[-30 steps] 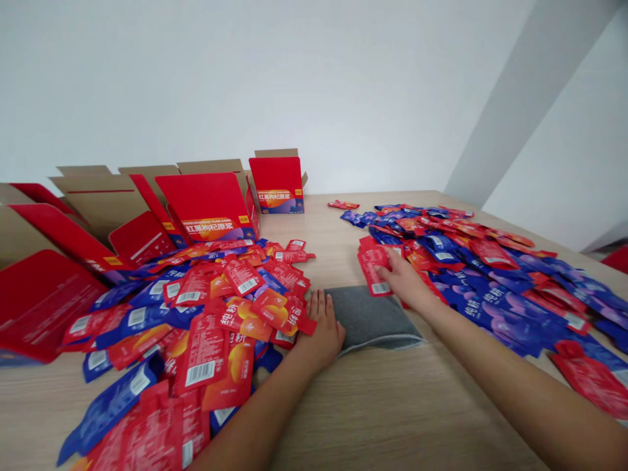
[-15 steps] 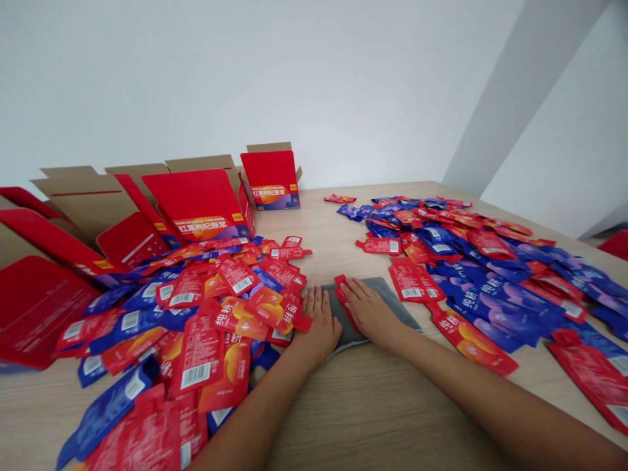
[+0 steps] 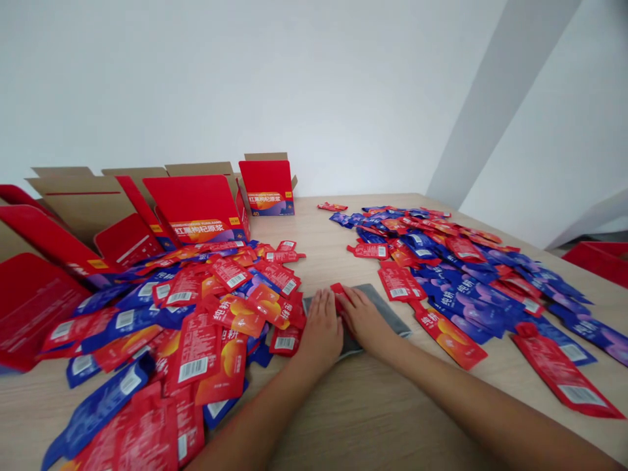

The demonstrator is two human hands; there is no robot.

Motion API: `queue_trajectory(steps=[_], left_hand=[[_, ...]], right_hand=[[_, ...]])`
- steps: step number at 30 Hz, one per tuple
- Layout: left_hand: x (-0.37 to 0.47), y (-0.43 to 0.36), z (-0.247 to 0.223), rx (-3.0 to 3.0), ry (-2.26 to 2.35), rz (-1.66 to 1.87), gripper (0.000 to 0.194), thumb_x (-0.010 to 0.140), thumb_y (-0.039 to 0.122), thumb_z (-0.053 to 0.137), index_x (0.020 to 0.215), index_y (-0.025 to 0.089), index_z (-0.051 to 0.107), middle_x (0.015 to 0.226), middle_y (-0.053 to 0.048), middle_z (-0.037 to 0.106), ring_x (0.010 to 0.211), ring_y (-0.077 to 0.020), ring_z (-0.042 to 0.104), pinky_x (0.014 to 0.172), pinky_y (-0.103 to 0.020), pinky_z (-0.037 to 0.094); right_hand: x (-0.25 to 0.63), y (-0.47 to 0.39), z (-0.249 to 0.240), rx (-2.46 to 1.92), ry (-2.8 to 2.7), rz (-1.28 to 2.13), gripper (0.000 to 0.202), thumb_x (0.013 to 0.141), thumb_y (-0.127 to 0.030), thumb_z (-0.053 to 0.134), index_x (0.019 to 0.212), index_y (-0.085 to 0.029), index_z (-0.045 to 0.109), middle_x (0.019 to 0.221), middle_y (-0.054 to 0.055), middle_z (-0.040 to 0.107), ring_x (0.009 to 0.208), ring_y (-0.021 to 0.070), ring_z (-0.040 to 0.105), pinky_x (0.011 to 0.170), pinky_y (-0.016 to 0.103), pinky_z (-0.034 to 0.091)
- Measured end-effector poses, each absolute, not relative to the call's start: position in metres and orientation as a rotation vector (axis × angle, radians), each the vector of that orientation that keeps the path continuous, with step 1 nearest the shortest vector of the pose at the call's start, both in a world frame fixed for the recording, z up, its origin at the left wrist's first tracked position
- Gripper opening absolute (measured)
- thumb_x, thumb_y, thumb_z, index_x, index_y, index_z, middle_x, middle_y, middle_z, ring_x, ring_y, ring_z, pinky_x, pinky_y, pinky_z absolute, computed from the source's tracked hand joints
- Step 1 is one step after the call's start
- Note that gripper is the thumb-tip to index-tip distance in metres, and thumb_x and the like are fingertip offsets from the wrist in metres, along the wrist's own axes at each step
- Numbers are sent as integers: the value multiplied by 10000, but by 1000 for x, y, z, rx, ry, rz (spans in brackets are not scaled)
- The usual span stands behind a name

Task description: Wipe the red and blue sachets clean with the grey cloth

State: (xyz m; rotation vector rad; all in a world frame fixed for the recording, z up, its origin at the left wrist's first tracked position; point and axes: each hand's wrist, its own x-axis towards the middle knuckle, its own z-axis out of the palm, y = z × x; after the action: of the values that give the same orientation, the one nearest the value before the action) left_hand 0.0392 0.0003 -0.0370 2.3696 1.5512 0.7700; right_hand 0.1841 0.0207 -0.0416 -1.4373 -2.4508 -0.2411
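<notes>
A folded grey cloth [image 3: 387, 307] lies on the table in front of me. On it is a red pouch [image 3: 338, 288], mostly covered by my hands. My right hand [image 3: 366, 322] bends its fingers over the pouch and grips it against the cloth. Flat beside it, with fingers stretched forward, my left hand [image 3: 321, 330] rests on the cloth's left part and touches the pouch's edge. What lies beneath the palms is hidden.
A heap of red and blue pouches [image 3: 196, 320] spreads to the left, close to my left forearm. Another pile [image 3: 456, 281] covers the right side. Open red cartons [image 3: 196, 203] stand at the back left, and one carton [image 3: 267, 186] stands by the wall.
My left hand has moved right, off the edge of the left heap and up against my right hand. The right hand's fingers are more bent over the pouch. The view has shifted slightly.
</notes>
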Motion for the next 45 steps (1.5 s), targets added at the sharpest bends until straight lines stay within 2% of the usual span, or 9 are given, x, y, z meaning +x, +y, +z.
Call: queue_trajectory(steps=[7,14,16,19,23,29,33,41,45], left_hand=[[27,-1,-30,2633,1705,334,537,892,275,324,1335,-22,388,1426,-224,337,1346,-289,278,1088,-445,275],[22,4,-15,2516,1600,199,562,834,211,357,1350,-10,382,1455,-186,307,1365,-252,237,1110,-358,230],[19,5,-13,2503,1590,201,564,831,237,380,1350,15,394,1454,-173,320,1361,-245,254,1107,-352,236],[18,2,-16,2539,1672,284,558,854,310,392,1357,67,404,1455,-173,320,1361,-281,247,1103,-428,229],[21,-2,-23,2587,1755,297,566,865,330,390,1363,59,389,1444,-208,322,1351,-314,264,1088,-481,232],[22,0,-28,2601,1760,275,595,847,298,385,1356,-8,367,1440,-227,314,1353,-307,260,1099,-462,219],[22,1,-30,2599,1772,289,599,835,299,379,1355,1,370,1444,-218,312,1358,-304,250,1101,-471,212],[22,1,-26,2578,1762,257,606,856,340,370,1351,-9,373,1446,-224,304,1361,-309,238,1100,-459,216],[22,1,-25,2553,1743,301,712,867,513,356,1356,-5,362,1442,-241,301,1361,-327,232,1101,-477,208]], right_hand=[[188,15,-34,-1565,-2377,-207,428,891,-168,385,1308,-159,479,1389,140,431,1257,250,381,991,439,387],[241,22,-16,-1624,-2376,-306,373,877,-175,416,1216,-176,571,1354,136,456,1209,280,411,970,446,403],[235,21,-6,-1639,-2325,-324,392,859,-144,418,1224,-148,561,1337,157,462,1208,294,401,990,463,378],[213,16,13,-1553,-2234,-280,439,841,-127,414,1268,-137,515,1341,165,445,1215,299,387,1000,490,356],[186,14,28,-1331,-2230,-71,438,855,-150,370,1270,-188,506,1298,115,495,1184,241,435,976,465,397],[177,25,-11,-1525,-2395,-140,408,872,-142,352,1229,-75,538,1259,184,540,1172,265,446,987,444,373],[183,26,-32,-1586,-2322,-220,408,900,-225,389,1281,-121,493,1319,170,486,1166,281,429,956,448,384],[221,35,-19,-1711,-2312,-306,430,891,-209,408,1310,-122,448,1169,170,525,1049,282,477,921,434,400],[219,35,-8,-1673,-2236,-205,497,844,-176,460,1335,-118,408,1168,168,505,1072,281,472,935,424,402]])
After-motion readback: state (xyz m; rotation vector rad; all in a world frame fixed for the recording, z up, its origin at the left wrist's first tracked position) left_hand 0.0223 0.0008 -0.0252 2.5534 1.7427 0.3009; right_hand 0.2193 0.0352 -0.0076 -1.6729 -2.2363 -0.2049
